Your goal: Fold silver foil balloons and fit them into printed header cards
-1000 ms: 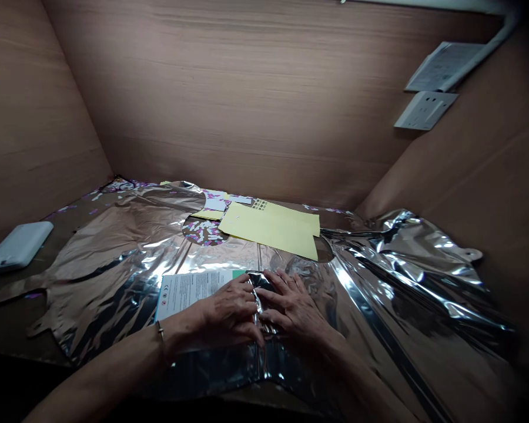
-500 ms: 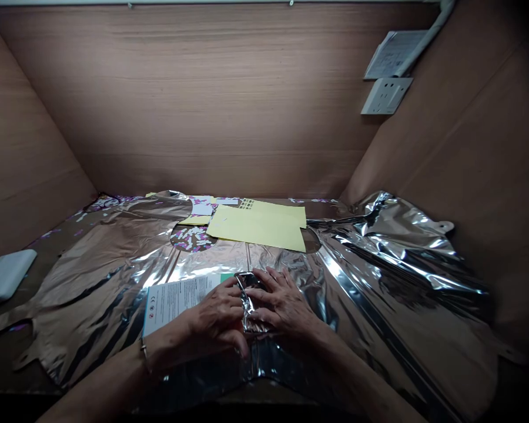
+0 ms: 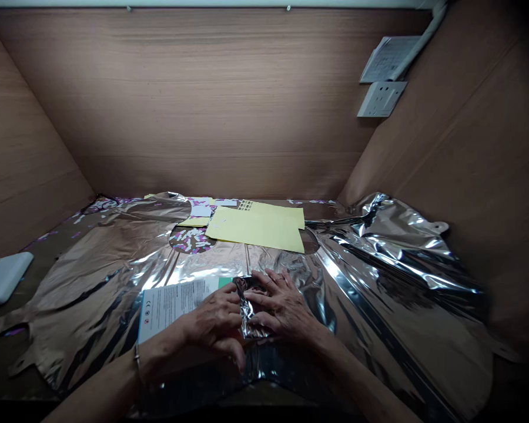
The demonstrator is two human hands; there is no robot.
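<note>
Glare is flaring off the silver foil balloon (image 3: 379,247), dark shadows are swallowing the lower corners, and the wide lens is bending the wooden walls (image 3: 203,100).

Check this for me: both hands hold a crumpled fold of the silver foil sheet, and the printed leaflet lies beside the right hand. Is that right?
No: the printed leaflet lies beside the left hand, not the right hand, as the head view shows. Both hands do hold the crumpled fold of the silver foil sheet.
</note>
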